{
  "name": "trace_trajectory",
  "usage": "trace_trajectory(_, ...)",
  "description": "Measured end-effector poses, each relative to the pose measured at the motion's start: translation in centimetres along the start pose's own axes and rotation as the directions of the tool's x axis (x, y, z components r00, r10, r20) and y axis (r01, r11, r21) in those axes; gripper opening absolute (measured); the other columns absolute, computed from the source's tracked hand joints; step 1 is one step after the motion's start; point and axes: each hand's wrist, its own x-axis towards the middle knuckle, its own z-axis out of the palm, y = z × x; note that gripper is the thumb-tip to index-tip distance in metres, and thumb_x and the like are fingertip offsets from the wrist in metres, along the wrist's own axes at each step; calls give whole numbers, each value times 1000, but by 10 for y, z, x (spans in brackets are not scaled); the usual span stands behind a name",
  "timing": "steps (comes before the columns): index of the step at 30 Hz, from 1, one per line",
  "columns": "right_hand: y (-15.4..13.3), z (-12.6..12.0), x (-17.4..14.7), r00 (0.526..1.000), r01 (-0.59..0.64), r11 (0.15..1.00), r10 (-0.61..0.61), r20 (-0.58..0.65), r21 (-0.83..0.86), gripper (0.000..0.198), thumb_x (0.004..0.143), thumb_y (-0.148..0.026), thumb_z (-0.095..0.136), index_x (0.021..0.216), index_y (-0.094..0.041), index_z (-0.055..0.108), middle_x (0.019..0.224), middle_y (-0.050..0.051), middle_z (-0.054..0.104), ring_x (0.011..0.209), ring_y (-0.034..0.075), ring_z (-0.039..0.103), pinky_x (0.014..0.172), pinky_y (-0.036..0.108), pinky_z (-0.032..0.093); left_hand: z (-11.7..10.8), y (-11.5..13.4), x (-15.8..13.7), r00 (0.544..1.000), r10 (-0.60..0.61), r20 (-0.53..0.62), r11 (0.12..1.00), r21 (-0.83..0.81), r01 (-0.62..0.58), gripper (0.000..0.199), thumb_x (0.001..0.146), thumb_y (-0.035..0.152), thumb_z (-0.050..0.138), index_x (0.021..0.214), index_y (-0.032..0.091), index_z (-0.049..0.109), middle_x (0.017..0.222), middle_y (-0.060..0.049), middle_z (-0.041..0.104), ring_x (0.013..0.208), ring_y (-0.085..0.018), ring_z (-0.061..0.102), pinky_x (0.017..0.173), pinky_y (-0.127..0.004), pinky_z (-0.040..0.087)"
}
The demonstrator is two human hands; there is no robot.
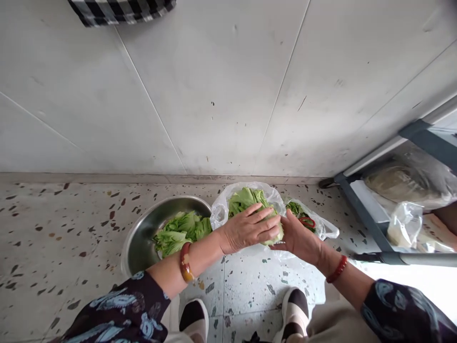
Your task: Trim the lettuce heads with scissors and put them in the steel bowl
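A pale green head of lettuce (pixel 272 234) is gripped between my two hands, above a clear plastic bag (pixel 222 206). Leafy lettuce (pixel 246 197) also shows in the bag's mouth, behind my fingers. My left hand (pixel 246 229) lies over the lettuce with its fingers stretched across the top. From the other side my right hand (pixel 300 239) presses against it, thumb and fingertips at its edge; part of that grip is hidden. Left of the bag, a round metal basin (pixel 141 243) holds torn lettuce leaves (pixel 183 231).
A second plastic bag (pixel 326 227) with dark greens and a red band (pixel 307 222) sits on the right. Farther right stands a grey-framed rack (pixel 366 216) holding bagged goods. A white panelled wall (pixel 228 109) rises behind the speckled floor (pixel 71 267). A checked cloth (pixel 123 10) hangs above.
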Motion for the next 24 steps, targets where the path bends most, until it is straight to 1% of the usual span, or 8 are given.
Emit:
trace_trajectory(3,19,-6,1,963,28,999,-22,-267,16,61,97,-74,55,135,-26,61,147,15,59,104,25,73,92,46,64,-1,-9,-6,979,-202,21,967,-157,202,52,96,8,59,142,29,49,152,-8,61,148,-30,50,125,-53,41)
trace_trajectory(6,34,-10,7,921,19,999,-2,-390,37,54,93,-72,62,117,-25,64,137,16,63,100,27,74,89,47,65,-7,-21,-12,875,-484,-29,849,-256,462,69,83,12,69,146,27,45,154,-13,57,145,-38,50,122,-61,41)
trace_trajectory(9,35,2,14,970,-125,989,137,-200,74,55,96,-74,56,109,-21,65,114,15,71,92,24,76,81,41,65,-11,-27,-17,753,-644,-136,756,-266,598,78,76,11,71,148,23,43,151,-17,57,139,-39,54,120,-62,43)
trace_trajectory(11,27,18,18,980,-200,974,201,-3,109,68,97,-80,46,117,-18,66,111,16,74,92,25,76,78,39,64,-9,-24,-21,727,-664,-175,744,-252,619,78,76,11,71,148,21,42,149,-18,58,138,-39,54,119,-61,44)
trace_trajectory(13,14,32,22,982,-167,971,149,118,168,81,95,-87,37,128,-18,64,118,18,74,99,27,77,82,40,63,-6,-17,-25,764,-623,-166,777,-242,581,76,79,13,71,149,20,41,151,-19,57,141,-40,53,119,-63,44)
trace_trajectory(17,-3,45,30,993,-33,973,6,116,228,85,92,-90,37,130,-19,64,121,17,75,103,27,75,91,46,62,1,-2,-28,903,-428,-48,880,-253,403,51,96,15,60,144,25,48,152,-12,60,149,-33,48,124,-61,42)
trace_trajectory(21,9,37,34,998,9,974,-21,51,227,54,91,-67,71,119,-20,68,109,10,77,96,24,75,90,46,64,-2,5,-24,957,-271,106,913,-287,290,35,104,13,50,135,27,59,152,-9,63,154,-29,45,129,-57,37)
trace_trajectory(24,18,27,33,997,77,977,-71,-38,198,40,83,-49,85,107,-22,68,103,5,78,92,22,75,83,41,66,-9,7,-21,973,-213,91,901,-367,231,35,103,13,51,134,25,61,154,-12,60,155,-30,43,129,-57,36)
